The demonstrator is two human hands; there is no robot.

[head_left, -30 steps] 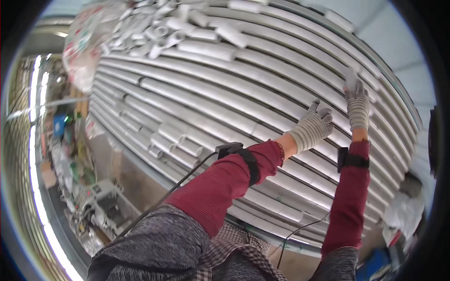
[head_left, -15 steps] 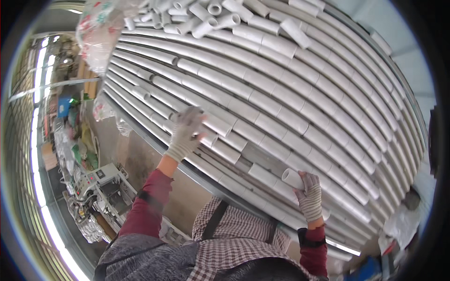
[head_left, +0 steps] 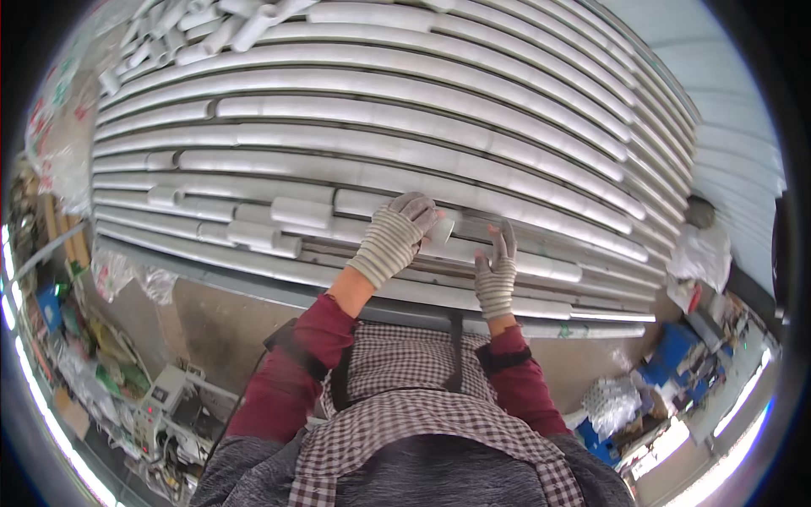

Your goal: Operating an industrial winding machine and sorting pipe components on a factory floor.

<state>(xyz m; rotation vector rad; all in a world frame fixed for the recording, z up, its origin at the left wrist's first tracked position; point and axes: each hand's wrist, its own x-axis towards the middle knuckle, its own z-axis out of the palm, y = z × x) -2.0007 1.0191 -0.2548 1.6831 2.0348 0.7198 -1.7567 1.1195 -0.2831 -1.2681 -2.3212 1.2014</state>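
Observation:
My left hand (head_left: 399,230), in a striped grey work glove with bare fingertips, is closed round a short white tube (head_left: 441,231) just above the rows. The tube's end shows past the fingers. To its right, my right hand (head_left: 497,269), gloved the same way, has its thumb and fingers apart with nothing between them. It hovers beside a row of white tubes (head_left: 541,265) lying end to end. Left of my left hand, a loose tube (head_left: 302,212) and another tube (head_left: 253,236) rest on top of the rows.
Long rows of white tubes (head_left: 380,147) cover the wide rack. Loose tubes (head_left: 221,35) are heaped at the far left beside a clear plastic bag (head_left: 63,139). The rack's near edge (head_left: 253,290) runs before my apron. A machine with a control panel (head_left: 160,404) stands at lower left.
The view has turned, so the rows now lie more crosswise. My right hand has let go of the tube it held. My left hand has come close to it and now grips a tube.

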